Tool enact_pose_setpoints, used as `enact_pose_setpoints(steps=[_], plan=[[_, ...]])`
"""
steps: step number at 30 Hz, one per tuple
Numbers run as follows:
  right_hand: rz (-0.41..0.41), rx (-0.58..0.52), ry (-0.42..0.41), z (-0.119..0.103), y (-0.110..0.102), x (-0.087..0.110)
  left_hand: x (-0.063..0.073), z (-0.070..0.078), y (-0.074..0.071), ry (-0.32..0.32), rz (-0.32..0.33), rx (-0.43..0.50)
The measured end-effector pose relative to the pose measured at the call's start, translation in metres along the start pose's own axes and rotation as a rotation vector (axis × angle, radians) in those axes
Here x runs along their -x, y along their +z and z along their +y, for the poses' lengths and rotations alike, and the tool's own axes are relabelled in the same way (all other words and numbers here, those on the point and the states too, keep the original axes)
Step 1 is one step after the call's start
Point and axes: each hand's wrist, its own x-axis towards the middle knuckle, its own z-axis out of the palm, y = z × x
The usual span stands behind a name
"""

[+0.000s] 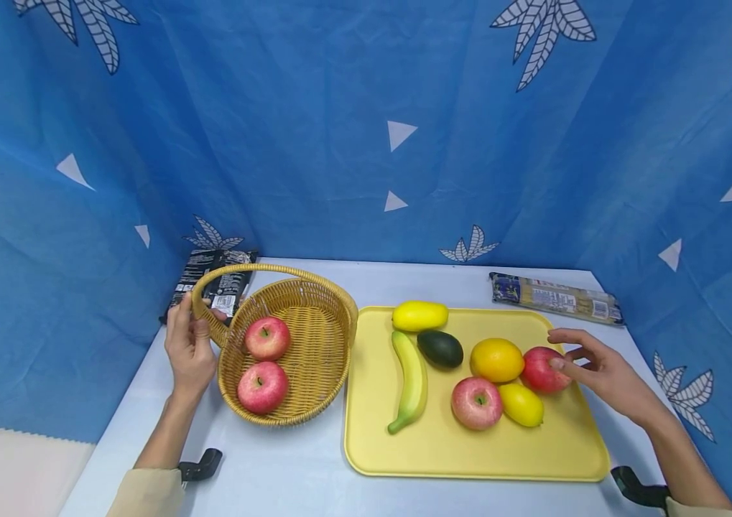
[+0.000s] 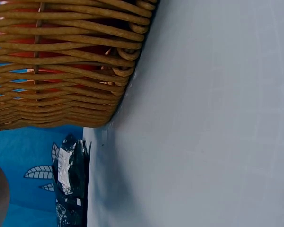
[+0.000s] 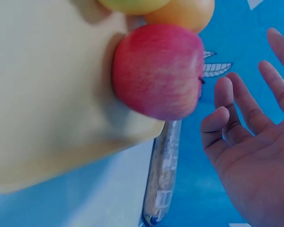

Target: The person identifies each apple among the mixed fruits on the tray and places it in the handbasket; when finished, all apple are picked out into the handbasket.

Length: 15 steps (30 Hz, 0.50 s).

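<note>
A red apple [image 1: 539,372] is resting on the yellow tray [image 1: 469,459], near its right end, beside an orange-yellow fruit [image 1: 497,360] and a lemon [image 1: 526,406], which are perhaps helping to stop it rolling. The right hand [image 1: 611,373] is hovering at the tray's right edge, fingers spread and slightly bent, pinching nothing; the thumb is probably standing apart to suit the apple's roundness. A second apple [image 1: 477,403], avocado [image 1: 440,349], banana [image 1: 411,384] and yellow fruit [image 1: 419,316] are lying within the tray, its low rim presumably containing them. Left of the tray, a wicker basket [image 1: 320,352] is holding two apples [image 1: 267,338]; the left hand [image 1: 190,352] is gripping its handle, fingers curling round it, seemingly for steadiness. A long packet [image 1: 559,298] is lying behind the tray's right end.
</note>
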Motion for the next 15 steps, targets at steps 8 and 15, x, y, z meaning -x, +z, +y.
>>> enact_pose_setpoints(steps=[8, 15], plan=[[-0.015, -0.001, 0.028, 0.015, -0.001, 0.001, -0.001, 0.002, 0.0, -0.006, -0.008, -0.01], [-0.012, 0.024, 0.053, 0.024, -0.003, 0.001, -0.001, 0.002, 0.0, -0.008, -0.004, -0.009]])
